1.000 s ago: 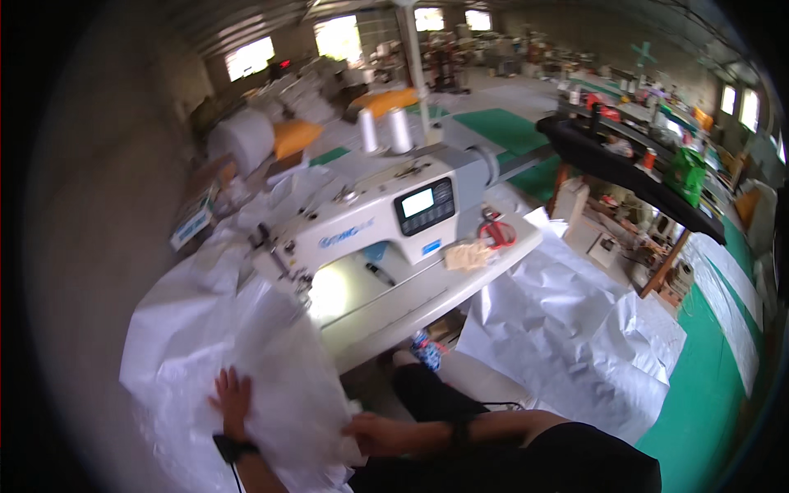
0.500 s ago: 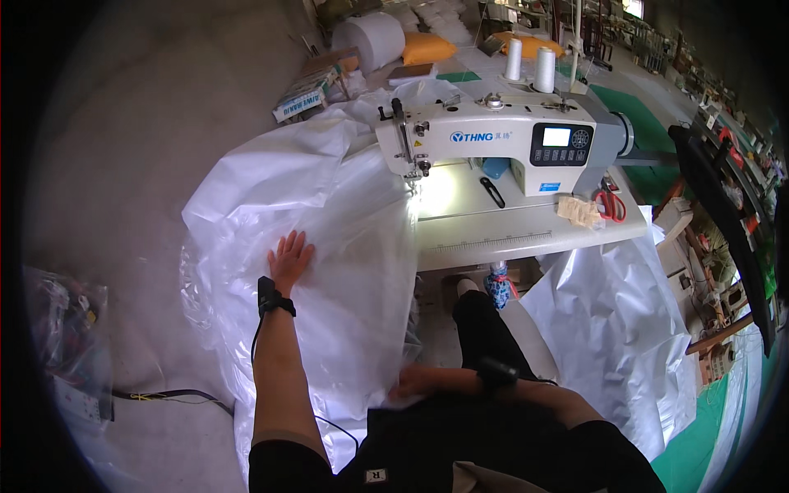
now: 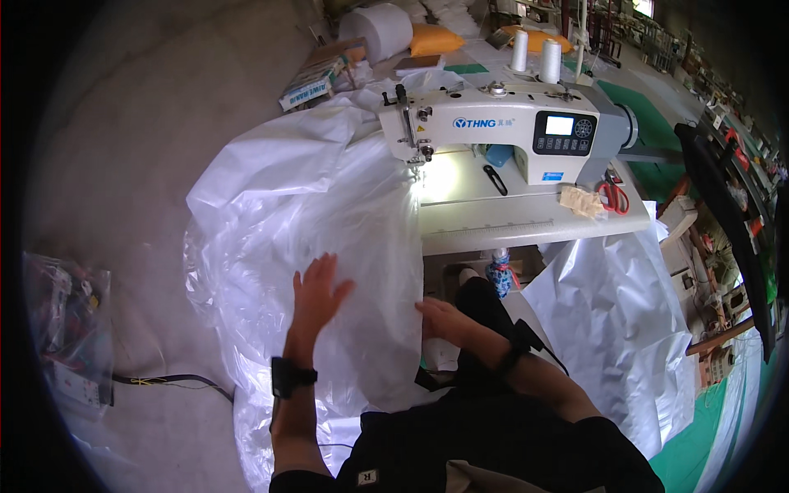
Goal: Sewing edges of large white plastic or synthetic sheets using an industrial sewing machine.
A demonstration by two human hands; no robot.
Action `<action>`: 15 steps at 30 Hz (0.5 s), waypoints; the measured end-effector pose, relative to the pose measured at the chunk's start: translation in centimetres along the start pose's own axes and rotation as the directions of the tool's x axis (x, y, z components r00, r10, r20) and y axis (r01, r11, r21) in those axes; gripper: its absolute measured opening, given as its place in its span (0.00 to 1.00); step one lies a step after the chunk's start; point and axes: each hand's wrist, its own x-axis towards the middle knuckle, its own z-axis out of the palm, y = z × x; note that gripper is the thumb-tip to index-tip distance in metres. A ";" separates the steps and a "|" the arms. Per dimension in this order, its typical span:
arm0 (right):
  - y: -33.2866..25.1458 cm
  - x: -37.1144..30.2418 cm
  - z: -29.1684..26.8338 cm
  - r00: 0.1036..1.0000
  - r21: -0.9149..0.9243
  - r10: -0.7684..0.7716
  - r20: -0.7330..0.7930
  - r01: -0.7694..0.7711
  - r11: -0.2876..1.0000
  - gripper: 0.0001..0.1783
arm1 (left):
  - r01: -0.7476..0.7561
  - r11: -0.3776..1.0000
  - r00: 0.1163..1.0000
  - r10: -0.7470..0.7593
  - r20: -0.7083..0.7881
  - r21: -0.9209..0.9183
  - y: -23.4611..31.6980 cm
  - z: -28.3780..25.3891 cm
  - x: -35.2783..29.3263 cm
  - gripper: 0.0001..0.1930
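The left hand (image 3: 319, 296) is spread over the white sheet (image 3: 370, 246), contact unclear. The right hand (image 3: 441, 320), fingers bent, is at the sheet's right edge, nearer it than the left; whether it pinches cannot be told. The sheet extends forward from the hands, its length running to the needle end of the sewing machine (image 3: 485, 123), glossy, slightly translucent and creased.
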 end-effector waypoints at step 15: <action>-3.8 3.5 0.7 0.941 -0.206 -0.195 -0.277 0.140 0.968 0.17 | -0.158 0.924 0.962 0.066 -0.264 -0.347 2.4 -1.8 -0.4 0.11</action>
